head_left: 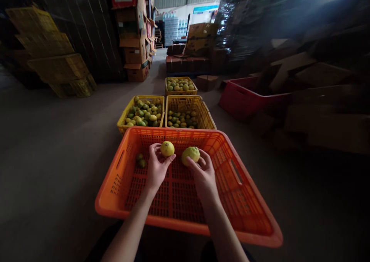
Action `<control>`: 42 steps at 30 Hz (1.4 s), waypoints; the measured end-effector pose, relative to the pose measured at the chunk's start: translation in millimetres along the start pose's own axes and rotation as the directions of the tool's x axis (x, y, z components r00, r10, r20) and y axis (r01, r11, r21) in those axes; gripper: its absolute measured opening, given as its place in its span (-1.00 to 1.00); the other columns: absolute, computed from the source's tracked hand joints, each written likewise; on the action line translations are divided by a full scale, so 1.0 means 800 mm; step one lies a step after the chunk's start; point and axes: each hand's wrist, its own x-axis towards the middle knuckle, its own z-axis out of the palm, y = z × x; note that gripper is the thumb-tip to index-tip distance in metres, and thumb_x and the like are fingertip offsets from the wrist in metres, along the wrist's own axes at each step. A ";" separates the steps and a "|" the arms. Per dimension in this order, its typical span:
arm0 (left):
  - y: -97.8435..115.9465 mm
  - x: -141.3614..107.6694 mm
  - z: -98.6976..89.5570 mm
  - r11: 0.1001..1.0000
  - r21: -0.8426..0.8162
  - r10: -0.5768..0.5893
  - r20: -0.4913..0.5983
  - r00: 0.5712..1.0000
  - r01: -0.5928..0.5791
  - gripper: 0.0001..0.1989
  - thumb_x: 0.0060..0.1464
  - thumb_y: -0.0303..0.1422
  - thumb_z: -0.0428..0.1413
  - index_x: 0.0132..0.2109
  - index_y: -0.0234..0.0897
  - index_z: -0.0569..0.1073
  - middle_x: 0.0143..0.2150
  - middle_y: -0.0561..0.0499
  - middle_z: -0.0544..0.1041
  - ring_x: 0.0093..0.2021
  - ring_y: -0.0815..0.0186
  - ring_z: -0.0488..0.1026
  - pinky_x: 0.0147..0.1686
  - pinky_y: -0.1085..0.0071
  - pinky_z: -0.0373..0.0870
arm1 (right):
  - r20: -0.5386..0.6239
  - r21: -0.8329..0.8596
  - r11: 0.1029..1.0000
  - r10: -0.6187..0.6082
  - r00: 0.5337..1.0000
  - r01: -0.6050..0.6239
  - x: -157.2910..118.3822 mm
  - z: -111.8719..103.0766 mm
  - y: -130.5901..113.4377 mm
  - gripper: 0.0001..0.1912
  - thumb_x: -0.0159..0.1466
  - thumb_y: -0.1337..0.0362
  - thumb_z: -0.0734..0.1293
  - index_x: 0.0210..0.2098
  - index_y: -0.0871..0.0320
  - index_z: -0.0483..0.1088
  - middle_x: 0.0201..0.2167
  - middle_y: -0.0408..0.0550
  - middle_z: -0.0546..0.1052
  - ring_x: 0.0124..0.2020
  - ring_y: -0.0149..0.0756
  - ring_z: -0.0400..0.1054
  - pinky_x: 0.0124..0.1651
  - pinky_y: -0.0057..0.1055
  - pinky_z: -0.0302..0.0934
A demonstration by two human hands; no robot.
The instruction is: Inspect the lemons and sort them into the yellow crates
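My left hand (157, 163) grips a round yellow lemon (167, 149) between thumb and fingers. In my right hand (204, 173) is a larger, yellow-green lemon (189, 156) with a bumpy end. Both fruits are held up, apart from each other, over a big orange plastic crate (170, 224). Inside that crate, by its left wall, lie a few small dark greenish fruits (140, 161). My palms are turned inward, so some fingertips are hidden behind the fruit.
Beyond the orange crate stand yellow crates (206, 113) holding green and yellow fruit (144, 113). A red crate (239, 98) and loose cardboard (320, 76) are on the right. Stacked yellow crates (58, 67) stand at left, cardboard boxes (134, 55) behind.
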 end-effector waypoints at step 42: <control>0.010 0.005 -0.007 0.734 -0.433 -0.463 0.246 0.852 0.524 -0.76 0.08 -0.49 0.16 -0.07 -0.33 0.50 -0.11 -0.13 0.59 -0.15 0.18 0.59 -0.08 0.30 0.53 | 0.263 0.283 0.917 0.209 0.942 -0.282 0.003 -0.004 -0.015 -0.78 0.00 0.29 0.51 -0.33 0.10 0.54 -0.23 -0.10 0.63 -0.20 -0.24 0.53 -0.03 -0.35 0.42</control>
